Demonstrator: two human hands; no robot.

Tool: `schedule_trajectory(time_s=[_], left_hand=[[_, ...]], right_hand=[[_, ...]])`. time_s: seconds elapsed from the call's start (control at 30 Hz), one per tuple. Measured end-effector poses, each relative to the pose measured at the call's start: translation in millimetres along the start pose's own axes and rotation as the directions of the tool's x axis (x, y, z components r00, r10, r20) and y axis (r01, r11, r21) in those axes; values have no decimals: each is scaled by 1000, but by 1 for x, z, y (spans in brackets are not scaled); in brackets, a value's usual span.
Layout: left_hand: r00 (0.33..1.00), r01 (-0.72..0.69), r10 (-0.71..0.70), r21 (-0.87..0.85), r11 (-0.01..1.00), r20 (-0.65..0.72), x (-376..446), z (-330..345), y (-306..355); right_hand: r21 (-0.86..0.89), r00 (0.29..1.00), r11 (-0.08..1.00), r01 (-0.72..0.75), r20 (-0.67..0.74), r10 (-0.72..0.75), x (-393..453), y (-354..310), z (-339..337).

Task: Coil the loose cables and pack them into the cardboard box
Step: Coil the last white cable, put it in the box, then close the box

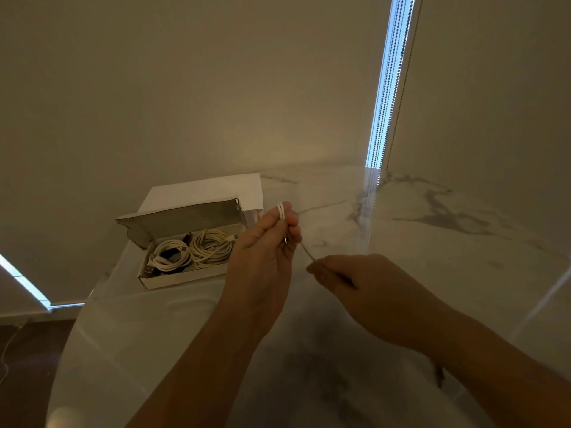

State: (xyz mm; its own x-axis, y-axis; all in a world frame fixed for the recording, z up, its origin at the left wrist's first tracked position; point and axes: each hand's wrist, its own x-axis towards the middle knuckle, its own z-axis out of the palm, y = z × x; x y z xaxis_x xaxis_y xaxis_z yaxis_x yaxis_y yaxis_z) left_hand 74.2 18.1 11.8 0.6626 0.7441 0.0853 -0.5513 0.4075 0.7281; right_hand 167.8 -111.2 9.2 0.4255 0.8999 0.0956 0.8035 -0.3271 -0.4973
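A window blind (18, 282) occupies the 9 o'clock edge, with a strip of daylight along its lower rim. At 10 o'clock from the hands, one rectangular cardboard box (182, 278) rests on the glossy, grey-veined marble tabletop (432, 230). Its lid (182, 219) stands open at the far side, in front of one flat white sheet (210, 191). The box contains two coiled cables: a white coil (167, 256) with dark parts at its left end and a cream coil (211, 247) at its right end, touching each other.

The left hand (262, 257) is raised above the tabletop just right of the box. Its fingers (287, 208) are closed together, pinching a thin white cable (280, 210) folded into a small loop at the fingertips. A metal plug tip shows below the fingers. The cable runs toward 4 o'clock to the right hand (358, 285), which is curled and pinches the strand between thumb and forefinger.

At 1 o'clock, bead chains (391, 88) hang vertically in a bright gap between two matte blinds.
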Motion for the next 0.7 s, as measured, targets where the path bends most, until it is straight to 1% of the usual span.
schedule_trajectory(time_s=[0.1, 0.17, 0.2, 0.23, 0.27, 0.33, 0.37, 0.47, 0.53, 0.57, 0.63, 0.7], left_hand=[[997, -66, 68, 41, 997, -44, 6, -4, 2], [992, -106, 115, 169, 980, -46, 8, -8, 1], [989, -130, 143, 284, 950, -27, 8, -9, 0], [985, -158, 172, 430, 889, 6, 7, -10, -2], [981, -185, 185, 566, 804, 57, 5, -10, -4], [976, -217, 152, 748, 627, 156, 0, -8, -5], [975, -219, 113, 797, 563, 189, -2, -9, -6], [969, -199, -40, 861, 467, 245, -5, -9, -9], [967, -162, -109, 883, 440, 231, -7, -8, -8], [965, -137, -140, 885, 445, 220, -8, -7, -7], [960, -69, -208, 880, 471, 187, -6, -3, -5], [952, -6, -258, 856, 517, 163, -5, 0, -3]], right_hand=[[-30, 996, 997, 77, 54, -75, -9, -12, 0], [-66, 991, 989, 129, 55, -125, -12, -18, -3], [-89, 988, 985, 151, 57, -146, -13, -20, -4], [-107, 984, 979, 173, 55, -168, -15, -22, -6], [-124, 980, 972, 200, 48, -196, -16, -22, -9], [-172, 969, 954, 246, 20, -246, -17, -20, -16], [-211, 964, 942, 260, 2, -266, -16, -18, -21], [-323, 945, 906, 274, -86, -317, -15, -10, -33], [-363, 928, 888, 282, -131, -349, -13, -3, -37], [-381, 915, 878, 289, -160, -370, -11, 2, -38], [-403, 894, 872, 278, -223, -388, -8, 8, -43], [-400, 883, 880, 258, -272, -382, -5, 14, -48]])
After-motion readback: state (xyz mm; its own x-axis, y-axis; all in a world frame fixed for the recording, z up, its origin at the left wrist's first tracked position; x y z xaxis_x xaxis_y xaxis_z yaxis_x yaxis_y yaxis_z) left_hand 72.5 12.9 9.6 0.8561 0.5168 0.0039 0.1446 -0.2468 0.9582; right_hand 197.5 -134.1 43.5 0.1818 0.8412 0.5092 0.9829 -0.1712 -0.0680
